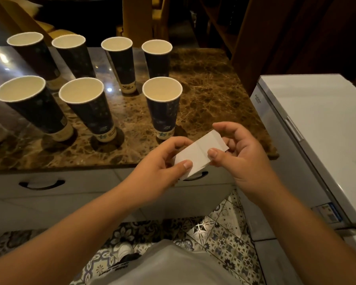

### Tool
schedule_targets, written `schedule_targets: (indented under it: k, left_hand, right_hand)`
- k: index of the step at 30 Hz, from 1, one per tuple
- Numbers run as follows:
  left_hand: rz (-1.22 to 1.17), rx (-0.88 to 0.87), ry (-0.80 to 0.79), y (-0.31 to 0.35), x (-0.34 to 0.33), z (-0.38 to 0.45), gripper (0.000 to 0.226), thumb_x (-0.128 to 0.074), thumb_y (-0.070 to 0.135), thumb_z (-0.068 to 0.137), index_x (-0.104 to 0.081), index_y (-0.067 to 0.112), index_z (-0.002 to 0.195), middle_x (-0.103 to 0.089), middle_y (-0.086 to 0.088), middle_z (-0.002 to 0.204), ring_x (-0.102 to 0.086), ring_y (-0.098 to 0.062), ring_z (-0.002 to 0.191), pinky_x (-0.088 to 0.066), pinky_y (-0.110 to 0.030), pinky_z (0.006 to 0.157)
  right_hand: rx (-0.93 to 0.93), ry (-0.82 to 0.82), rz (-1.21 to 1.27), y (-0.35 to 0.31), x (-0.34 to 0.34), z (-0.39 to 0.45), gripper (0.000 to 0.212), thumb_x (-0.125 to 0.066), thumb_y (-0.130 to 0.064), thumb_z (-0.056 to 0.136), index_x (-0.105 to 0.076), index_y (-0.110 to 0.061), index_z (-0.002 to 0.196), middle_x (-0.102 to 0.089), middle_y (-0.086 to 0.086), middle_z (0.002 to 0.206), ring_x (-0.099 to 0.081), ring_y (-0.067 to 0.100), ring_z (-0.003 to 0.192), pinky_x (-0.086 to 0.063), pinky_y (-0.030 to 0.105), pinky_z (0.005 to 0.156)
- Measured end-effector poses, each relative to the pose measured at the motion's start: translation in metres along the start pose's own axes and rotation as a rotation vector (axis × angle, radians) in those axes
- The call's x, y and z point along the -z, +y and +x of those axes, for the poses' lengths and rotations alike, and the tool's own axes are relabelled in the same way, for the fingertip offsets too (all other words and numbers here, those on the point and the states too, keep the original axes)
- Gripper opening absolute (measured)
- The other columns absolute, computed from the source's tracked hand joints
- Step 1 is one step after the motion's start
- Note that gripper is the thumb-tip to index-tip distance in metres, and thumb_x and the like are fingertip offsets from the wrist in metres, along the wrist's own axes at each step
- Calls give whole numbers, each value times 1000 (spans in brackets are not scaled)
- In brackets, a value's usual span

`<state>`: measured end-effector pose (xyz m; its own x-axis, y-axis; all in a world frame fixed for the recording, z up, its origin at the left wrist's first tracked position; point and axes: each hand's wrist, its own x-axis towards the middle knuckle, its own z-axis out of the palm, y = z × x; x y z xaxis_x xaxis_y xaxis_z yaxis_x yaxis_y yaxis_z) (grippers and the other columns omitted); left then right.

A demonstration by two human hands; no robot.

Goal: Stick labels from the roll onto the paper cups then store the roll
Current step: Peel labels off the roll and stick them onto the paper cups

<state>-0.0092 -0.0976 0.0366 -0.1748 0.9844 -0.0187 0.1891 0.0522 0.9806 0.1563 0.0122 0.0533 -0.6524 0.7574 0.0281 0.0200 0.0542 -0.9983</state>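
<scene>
Several tall dark-blue paper cups with cream insides stand in two rows on the brown marble counter; the nearest cup stands just beyond my hands. My left hand and my right hand together hold a white label roll over the counter's front edge. The left thumb presses its lower left end, the right thumb and fingers pinch the upper right end, where a strip bends up. I see no label on any cup's visible side.
A white chest freezer stands close on the right of the counter. White drawers with dark handles run below the counter edge. Patterned floor tiles and my shoe lie below. Dark wooden furniture stands behind.
</scene>
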Motion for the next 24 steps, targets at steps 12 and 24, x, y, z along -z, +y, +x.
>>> schedule_targets:
  k: [12, 24]
  left_hand:
    - [-92, 215, 50, -17, 75, -74, 35, -54, 16, 98, -58, 47, 114, -69, 8, 106, -62, -14, 76, -51, -24, 64]
    - [443, 125, 371, -47, 196, -105, 38, -59, 34, 93, -46, 42, 128, -62, 19, 107, -62, -3, 83, -55, -28, 69]
  right_hand:
    - [-25, -159, 108, 3, -98, 10, 34, -55, 6, 91, -56, -22, 110, -72, 4, 74, -69, 18, 70, -59, 30, 64]
    - [-24, -153, 123, 8, -232, 44, 38, -56, 6, 91, -52, -25, 113, -74, -4, 81, -71, 13, 72, -55, 19, 64]
